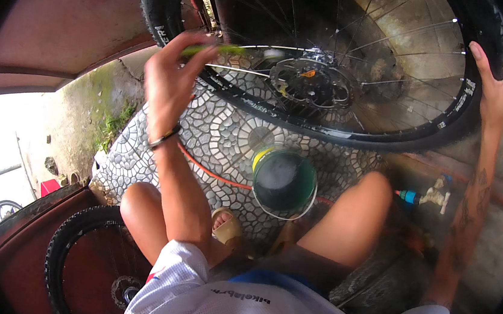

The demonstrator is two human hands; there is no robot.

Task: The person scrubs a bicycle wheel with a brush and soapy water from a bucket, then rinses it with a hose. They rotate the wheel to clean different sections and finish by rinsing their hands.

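Manually held: a spoked bicycle wheel between two bare hands, with a slender tool at the left

Across the upper part of the view stands the disc-brake bicycle wheel (256,105), its black knobby tyre cut off by the top edge and its disc rotor (289,79) turned toward the viewer. The right hand (499,90) grasps the tyre at the wheel's right side, thumb on the inner edge. The left hand (174,68), in front of the wheel's left side, is closed on a yellow-green tool (230,50); its pale end lies near the rotor, too blurred for its exact kind, or any contact, to be told. A dark bracelet (164,138) encircles the left wrist

Below the wheel, a green bucket (307,191) with a wire handle, holding cloudy whitish contents, rests on pebble-mosaic paving (218,126), near the person's sandal (229,230). An orange hose (219,177) runs behind the bucket. To the right is a tap (437,196) with a turquoise connector (408,196); at lower left, a second knobby-tyred wheel (56,256) stands against a dark red surface (16,246)
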